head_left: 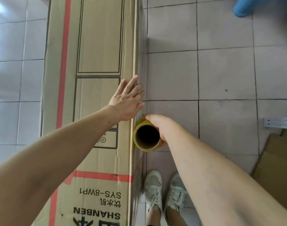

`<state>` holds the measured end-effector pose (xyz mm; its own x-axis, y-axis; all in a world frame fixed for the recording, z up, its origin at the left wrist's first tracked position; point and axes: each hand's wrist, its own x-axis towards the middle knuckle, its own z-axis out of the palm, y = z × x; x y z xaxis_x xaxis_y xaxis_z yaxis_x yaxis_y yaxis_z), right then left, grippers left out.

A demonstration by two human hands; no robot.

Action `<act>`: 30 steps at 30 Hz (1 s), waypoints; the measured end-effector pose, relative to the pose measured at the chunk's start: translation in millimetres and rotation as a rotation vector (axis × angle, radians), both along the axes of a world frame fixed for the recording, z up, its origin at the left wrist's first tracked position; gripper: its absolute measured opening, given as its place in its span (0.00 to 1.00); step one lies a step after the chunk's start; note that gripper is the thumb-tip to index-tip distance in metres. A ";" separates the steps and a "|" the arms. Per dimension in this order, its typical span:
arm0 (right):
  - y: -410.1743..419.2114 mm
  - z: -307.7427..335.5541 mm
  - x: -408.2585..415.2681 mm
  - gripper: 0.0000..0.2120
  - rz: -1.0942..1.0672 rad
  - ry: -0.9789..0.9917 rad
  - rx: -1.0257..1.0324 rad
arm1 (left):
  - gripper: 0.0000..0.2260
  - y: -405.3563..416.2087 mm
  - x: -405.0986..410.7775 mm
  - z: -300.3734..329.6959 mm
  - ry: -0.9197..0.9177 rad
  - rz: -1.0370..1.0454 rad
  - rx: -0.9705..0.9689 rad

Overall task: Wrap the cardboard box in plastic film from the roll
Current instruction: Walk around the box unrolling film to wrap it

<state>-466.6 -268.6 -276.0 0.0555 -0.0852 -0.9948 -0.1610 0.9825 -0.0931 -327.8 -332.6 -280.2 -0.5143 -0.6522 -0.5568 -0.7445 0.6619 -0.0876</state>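
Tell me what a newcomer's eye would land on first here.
The long cardboard box marked SHANBEN fills the left half, standing on the grey tiled floor. The left hand lies flat and open across its right edge, while the right hand grips the roll of plastic film beside that edge, its dark hollow core facing the camera. Below the roll, two pale sneakers stand beside the box.

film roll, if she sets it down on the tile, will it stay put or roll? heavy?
The film roll is a cylinder on a hollow cardboard core, so on its side it would likely roll across the smooth tile floor; on end it should stand. The right hand holds it alone, so it is probably fairly light. Its glossy film surface may be slippery.
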 end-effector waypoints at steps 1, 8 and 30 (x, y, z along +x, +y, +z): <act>5.0 3.0 -3.2 0.31 -0.033 -0.039 0.055 | 0.27 -1.7 -0.9 -3.1 -0.001 -0.002 0.003; 94.5 3.6 -6.6 0.28 -0.645 -0.119 0.286 | 0.26 0.4 -6.1 -6.9 -0.049 0.004 0.007; 102.8 13.0 26.0 0.27 -0.047 0.095 -0.014 | 0.24 69.6 20.0 7.2 -0.051 -0.246 0.010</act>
